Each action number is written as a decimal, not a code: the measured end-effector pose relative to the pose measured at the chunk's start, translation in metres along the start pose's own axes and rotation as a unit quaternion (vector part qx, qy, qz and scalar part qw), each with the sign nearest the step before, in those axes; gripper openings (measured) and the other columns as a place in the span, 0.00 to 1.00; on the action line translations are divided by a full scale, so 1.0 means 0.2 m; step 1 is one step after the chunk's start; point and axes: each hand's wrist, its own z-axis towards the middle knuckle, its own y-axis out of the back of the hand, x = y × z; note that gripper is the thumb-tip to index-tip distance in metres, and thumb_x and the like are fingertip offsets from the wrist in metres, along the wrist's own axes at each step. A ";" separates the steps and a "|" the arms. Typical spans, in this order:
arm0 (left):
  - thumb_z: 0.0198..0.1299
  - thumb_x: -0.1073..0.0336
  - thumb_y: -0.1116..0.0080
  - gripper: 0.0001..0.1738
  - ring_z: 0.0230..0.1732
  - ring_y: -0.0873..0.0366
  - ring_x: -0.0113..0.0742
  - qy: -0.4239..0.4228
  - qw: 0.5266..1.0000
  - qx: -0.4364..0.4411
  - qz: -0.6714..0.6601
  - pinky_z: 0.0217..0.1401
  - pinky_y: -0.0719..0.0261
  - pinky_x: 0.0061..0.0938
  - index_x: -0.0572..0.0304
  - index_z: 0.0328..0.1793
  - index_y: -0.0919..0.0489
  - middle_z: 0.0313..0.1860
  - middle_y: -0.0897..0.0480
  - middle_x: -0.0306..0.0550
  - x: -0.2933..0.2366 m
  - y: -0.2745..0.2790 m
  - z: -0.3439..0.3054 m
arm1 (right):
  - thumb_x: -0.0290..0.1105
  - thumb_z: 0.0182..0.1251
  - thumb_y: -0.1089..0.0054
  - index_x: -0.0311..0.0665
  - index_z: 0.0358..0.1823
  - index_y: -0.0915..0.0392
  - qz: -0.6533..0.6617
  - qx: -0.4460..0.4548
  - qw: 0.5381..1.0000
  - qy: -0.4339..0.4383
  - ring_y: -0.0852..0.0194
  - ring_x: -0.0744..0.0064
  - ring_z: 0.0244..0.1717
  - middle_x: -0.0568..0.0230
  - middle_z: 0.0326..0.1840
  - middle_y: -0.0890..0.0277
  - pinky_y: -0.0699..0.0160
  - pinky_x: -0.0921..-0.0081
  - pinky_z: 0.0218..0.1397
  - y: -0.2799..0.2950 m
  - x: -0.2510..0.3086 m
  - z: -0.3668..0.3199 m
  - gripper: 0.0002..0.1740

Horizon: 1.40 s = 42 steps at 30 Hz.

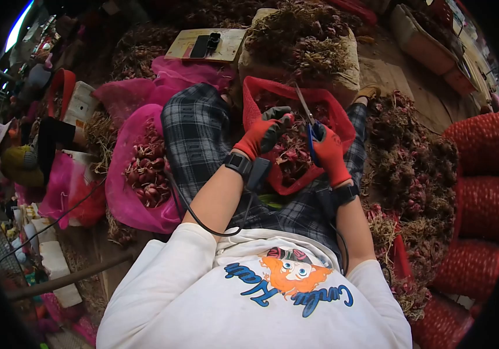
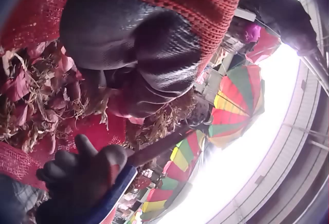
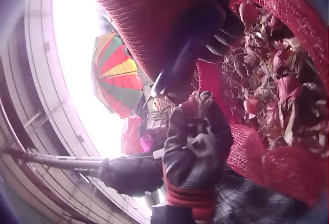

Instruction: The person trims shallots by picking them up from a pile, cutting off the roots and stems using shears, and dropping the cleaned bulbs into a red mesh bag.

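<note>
In a red and black glove, my left hand is curled with its fingertips pinching a small reddish shallot, mostly covered by the fingers. My right hand, gloved alike, grips blue-handled scissors. Their blades point up and away from me, just right of the left hand. Both hands are over a red mesh bag held open between my knees. Inside it lie shallots with dry skins and trimmings.
Left of my leg a pink mesh bag holds shallots. Ahead, a pale block bears bunched shallots, beside a board with a phone. Bunched shallots spread at right, before full red sacks. A person sits far left.
</note>
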 end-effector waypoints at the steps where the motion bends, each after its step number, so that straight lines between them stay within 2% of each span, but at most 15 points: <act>1: 0.64 0.73 0.50 0.18 0.47 0.23 0.25 -0.015 0.999 0.008 -0.039 0.51 0.24 0.18 0.62 0.60 0.30 0.47 0.21 0.39 0.02 0.02 0.01 | 0.41 0.57 0.40 0.38 0.39 0.22 -0.036 0.003 0.999 0.000 0.22 0.57 0.34 0.58 0.36 0.20 0.25 0.67 0.38 0.00 -0.01 -0.02 0.15; 3: 0.63 0.76 0.51 0.17 0.47 0.23 0.24 -0.046 0.996 0.009 -0.075 0.51 0.24 0.17 0.63 0.59 0.30 0.46 0.21 0.40 0.02 0.04 0.02 | 0.45 0.57 0.40 0.40 0.38 0.22 -0.108 0.011 0.994 0.001 0.23 0.52 0.38 0.56 0.37 0.21 0.26 0.64 0.40 0.02 -0.04 -0.07 0.17; 8: 0.62 0.78 0.50 0.18 0.46 0.23 0.25 -0.093 0.993 -0.030 -0.072 0.51 0.24 0.17 0.65 0.58 0.29 0.46 0.22 0.40 0.02 0.04 0.04 | 0.45 0.55 0.39 0.40 0.36 0.22 -0.103 0.010 0.995 0.009 0.23 0.54 0.39 0.58 0.34 0.22 0.26 0.64 0.40 0.05 0.00 -0.16 0.16; 12: 0.61 0.77 0.46 0.18 0.45 0.23 0.25 -0.116 0.993 -0.036 -0.007 0.51 0.24 0.18 0.64 0.58 0.28 0.45 0.22 0.39 0.01 0.00 0.04 | 0.46 0.54 0.38 0.40 0.36 0.22 -0.153 -0.008 0.988 0.032 0.22 0.54 0.38 0.57 0.34 0.21 0.25 0.64 0.40 0.04 -0.04 -0.16 0.17; 17: 0.61 0.76 0.45 0.17 0.46 0.24 0.25 -0.132 0.987 -0.057 0.065 0.52 0.24 0.19 0.64 0.58 0.28 0.46 0.22 0.39 0.02 0.00 0.04 | 0.46 0.55 0.39 0.41 0.39 0.21 -0.215 0.039 0.976 -0.006 0.21 0.54 0.37 0.57 0.33 0.20 0.24 0.64 0.40 0.07 0.00 -0.15 0.18; 21: 0.62 0.73 0.45 0.17 0.47 0.24 0.27 -0.085 0.996 -0.028 -0.022 0.53 0.24 0.21 0.62 0.58 0.28 0.49 0.22 0.41 -0.02 -0.03 0.01 | 0.46 0.57 0.42 0.43 0.44 0.21 -0.213 0.061 0.975 -0.017 0.21 0.54 0.38 0.55 0.33 0.20 0.24 0.64 0.41 0.10 -0.06 -0.13 0.18; 23: 0.63 0.71 0.46 0.17 0.49 0.24 0.31 -0.046 0.997 -0.043 -0.047 0.53 0.23 0.23 0.62 0.59 0.28 0.51 0.23 0.44 -0.06 -0.07 0.00 | 0.45 0.58 0.43 0.44 0.45 0.20 -0.129 0.087 0.986 -0.053 0.20 0.54 0.38 0.54 0.34 0.20 0.24 0.64 0.40 0.13 -0.08 -0.13 0.18; 24: 0.64 0.70 0.47 0.17 0.50 0.23 0.31 -0.025 0.993 -0.007 -0.115 0.54 0.23 0.24 0.62 0.59 0.29 0.51 0.23 0.44 -0.08 -0.07 -0.01 | 0.44 0.58 0.44 0.45 0.45 0.20 -0.088 0.099 0.989 -0.068 0.20 0.54 0.38 0.54 0.34 0.20 0.24 0.64 0.39 0.15 -0.09 -0.12 0.17; 27: 0.66 0.67 0.50 0.17 0.53 0.24 0.35 0.038 0.950 0.082 -0.298 0.56 0.22 0.26 0.61 0.60 0.30 0.54 0.24 0.48 -0.13 -0.05 -0.03 | 0.43 0.59 0.44 0.45 0.44 0.19 0.005 0.105 0.993 -0.061 0.20 0.54 0.37 0.53 0.34 0.20 0.25 0.65 0.38 0.14 -0.16 -0.13 0.16; 30: 0.68 0.62 0.52 0.18 0.58 0.26 0.42 0.087 0.901 0.136 -0.402 0.60 0.23 0.28 0.59 0.60 0.29 0.58 0.26 0.51 -0.18 -0.03 -0.03 | 0.45 0.60 0.43 0.44 0.43 0.19 -0.013 0.096 0.993 -0.073 0.20 0.55 0.37 0.52 0.32 0.20 0.27 0.67 0.39 0.15 -0.15 -0.13 0.16; 32: 0.68 0.61 0.52 0.18 0.57 0.26 0.41 0.069 0.912 0.144 -0.379 0.58 0.22 0.28 0.59 0.60 0.29 0.58 0.26 0.51 -0.21 -0.03 -0.05 | 0.48 0.58 0.40 0.40 0.41 0.19 -0.031 0.095 0.990 -0.099 0.21 0.54 0.37 0.51 0.31 0.21 0.27 0.67 0.38 0.18 -0.11 -0.12 0.19; 37: 0.67 0.59 0.50 0.19 0.47 0.23 0.34 0.015 0.953 0.124 -0.277 0.47 0.19 0.26 0.61 0.59 0.30 0.49 0.23 0.45 -0.43 -0.09 -0.28 | 0.48 0.56 0.38 0.37 0.39 0.20 -0.058 0.068 0.995 -0.034 0.21 0.53 0.39 0.51 0.33 0.21 0.27 0.66 0.39 0.23 -0.13 -0.10 0.21; 39: 0.66 0.62 0.49 0.18 0.44 0.24 0.30 -0.092 0.986 0.046 -0.130 0.47 0.22 0.23 0.63 0.58 0.30 0.44 0.23 0.41 -0.57 -0.03 -0.44 | 0.47 0.57 0.39 0.37 0.39 0.20 -0.085 0.045 0.995 0.001 0.21 0.53 0.39 0.52 0.34 0.21 0.26 0.65 0.40 0.27 -0.07 -0.10 0.20; 40: 0.66 0.64 0.49 0.17 0.44 0.24 0.28 -0.155 0.986 0.022 -0.063 0.47 0.24 0.21 0.64 0.57 0.29 0.44 0.22 0.40 -0.66 0.01 -0.55 | 0.47 0.57 0.39 0.37 0.39 0.20 -0.109 0.029 0.993 0.016 0.21 0.53 0.39 0.52 0.34 0.21 0.26 0.65 0.40 0.30 -0.03 -0.11 0.20; 42: 0.65 0.64 0.48 0.14 0.42 0.26 0.22 -0.254 0.952 -0.121 0.121 0.44 0.26 0.19 0.63 0.54 0.26 0.43 0.23 0.36 -0.80 0.13 -0.78 | 0.47 0.58 0.41 0.39 0.40 0.20 -0.148 -0.004 0.988 0.036 0.22 0.52 0.40 0.53 0.35 0.20 0.25 0.65 0.42 0.37 0.07 -0.11 0.19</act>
